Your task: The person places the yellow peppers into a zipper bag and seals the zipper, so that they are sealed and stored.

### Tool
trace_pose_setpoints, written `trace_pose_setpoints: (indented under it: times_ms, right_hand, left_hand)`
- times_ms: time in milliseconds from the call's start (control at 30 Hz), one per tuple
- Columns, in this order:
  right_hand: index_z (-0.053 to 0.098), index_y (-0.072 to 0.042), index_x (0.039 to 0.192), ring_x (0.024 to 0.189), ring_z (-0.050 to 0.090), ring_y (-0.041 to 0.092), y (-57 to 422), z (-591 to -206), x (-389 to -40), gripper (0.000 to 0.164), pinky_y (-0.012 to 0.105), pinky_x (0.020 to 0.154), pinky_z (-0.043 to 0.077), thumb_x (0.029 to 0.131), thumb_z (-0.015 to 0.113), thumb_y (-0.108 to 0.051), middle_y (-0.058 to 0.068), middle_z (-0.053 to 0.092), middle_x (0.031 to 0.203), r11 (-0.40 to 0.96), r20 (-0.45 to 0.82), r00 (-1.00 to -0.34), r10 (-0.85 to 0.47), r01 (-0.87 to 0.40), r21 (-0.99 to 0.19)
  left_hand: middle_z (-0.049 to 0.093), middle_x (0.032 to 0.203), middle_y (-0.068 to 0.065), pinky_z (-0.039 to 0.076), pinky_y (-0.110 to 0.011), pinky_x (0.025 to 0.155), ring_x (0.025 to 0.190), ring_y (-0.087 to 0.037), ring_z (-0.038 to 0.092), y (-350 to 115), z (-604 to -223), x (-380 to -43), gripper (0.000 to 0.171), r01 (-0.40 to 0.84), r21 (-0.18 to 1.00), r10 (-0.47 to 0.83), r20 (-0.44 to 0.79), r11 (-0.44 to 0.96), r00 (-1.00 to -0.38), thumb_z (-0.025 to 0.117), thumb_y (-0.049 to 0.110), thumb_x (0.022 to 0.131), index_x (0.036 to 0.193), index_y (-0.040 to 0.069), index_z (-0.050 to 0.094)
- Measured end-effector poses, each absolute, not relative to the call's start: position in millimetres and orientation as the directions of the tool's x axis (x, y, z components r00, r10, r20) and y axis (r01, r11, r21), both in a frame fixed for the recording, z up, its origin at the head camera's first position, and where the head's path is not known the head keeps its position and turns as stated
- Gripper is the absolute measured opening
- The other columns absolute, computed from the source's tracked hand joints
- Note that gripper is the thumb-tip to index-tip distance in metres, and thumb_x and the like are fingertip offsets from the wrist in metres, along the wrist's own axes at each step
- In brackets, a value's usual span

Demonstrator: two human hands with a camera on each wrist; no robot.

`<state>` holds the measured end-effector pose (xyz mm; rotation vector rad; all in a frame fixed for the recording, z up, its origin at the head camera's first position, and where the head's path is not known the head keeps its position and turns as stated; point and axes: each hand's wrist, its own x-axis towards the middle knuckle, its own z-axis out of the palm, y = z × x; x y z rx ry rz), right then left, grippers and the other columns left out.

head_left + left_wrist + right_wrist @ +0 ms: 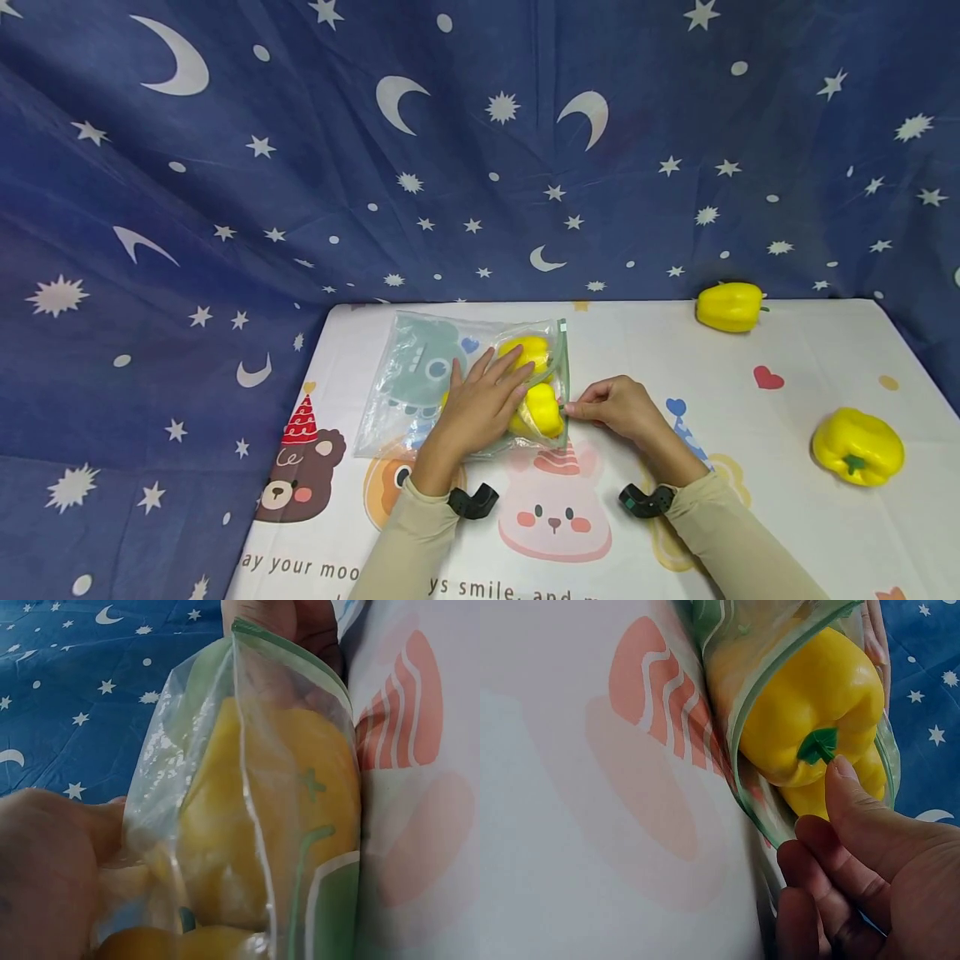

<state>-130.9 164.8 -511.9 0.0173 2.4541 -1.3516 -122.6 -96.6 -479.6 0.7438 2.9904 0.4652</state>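
Observation:
A clear zip bag [420, 333] with a green-edged mouth lies on its side, mouth toward the right. Two yellow bell peppers sit near the mouth: one at the back [525, 354] and one in front [542, 410]. More yellow [446, 401] shows beside my left hand. My left hand [483, 402] rests on the bag with fingers spread over the peppers. At the mouth, my right hand [615, 407] has its thumb tip on the front pepper's green stem [819, 746]. Its other fingers curl below, by the green rim [744, 780].
Two more yellow bell peppers lie on the right, one at the table's back edge [729, 307] and one nearer me [858, 447]. A white cartoon-print cloth [637, 342] covers the table. Behind it and along the left side hangs a dark blue curtain [480, 150].

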Motion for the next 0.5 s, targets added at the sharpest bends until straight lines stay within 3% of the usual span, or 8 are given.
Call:
trace_pose_setpoints:
  times_ms: [100,167,300,500]
  right_hand:
    - [0.079,-0.014,0.076,0.057,0.047,0.012,165.1,-512.0,-131.5,0.028,0.022,0.050,0.036,0.075,0.091,-0.040,-0.008,0.058,0.056,0.551,-0.303,-0.941,-0.149,0.176,-0.816]
    - [0.080,-0.014,0.076,0.058,0.047,0.011,165.5,-512.0,-131.9,0.029,0.022,0.051,0.036,0.076,0.091,-0.041,-0.008,0.058,0.057,0.556,-0.304,-0.941,-0.150,0.174,-0.813]
    - [0.080,-0.014,0.077,0.057,0.047,0.010,166.2,-512.4,-132.9,0.030,0.022,0.051,0.036,0.076,0.090,-0.042,-0.009,0.058,0.057,0.562,-0.301,-0.941,-0.153,0.168,-0.810]
    - [0.080,-0.015,0.077,0.058,0.049,0.011,166.6,-512.5,-132.4,0.031,0.023,0.052,0.038,0.075,0.090,-0.044,-0.008,0.059,0.058,0.562,-0.307,-0.940,-0.152,0.173,-0.809]
  left_hand:
    - [0.029,0.168,0.011,0.014,-0.079,0.115,0.156,-0.030,0.027,-96.7,-478.6,-123.0,0.047,0.425,0.342,0.435,0.052,0.838,-0.899,0.033,0.046,0.110,0.152,0.030,0.047]
    - [0.033,0.167,0.009,0.014,-0.078,0.116,0.156,-0.029,0.028,-96.1,-478.6,-123.3,0.042,0.407,0.378,0.415,0.066,0.831,-0.908,0.037,0.044,0.109,0.142,0.024,0.053]
    - [0.040,0.163,0.008,0.014,-0.080,0.115,0.155,-0.029,0.030,-94.4,-478.5,-123.4,0.027,0.400,0.386,0.400,0.085,0.831,-0.913,0.039,0.043,0.109,0.109,0.024,0.058]
    - [0.046,0.159,0.007,0.008,-0.084,0.111,0.155,-0.031,0.030,-92.4,-479.1,-122.1,0.034,0.395,0.386,0.386,0.105,0.833,-0.916,0.043,0.053,0.106,0.086,0.028,0.058]
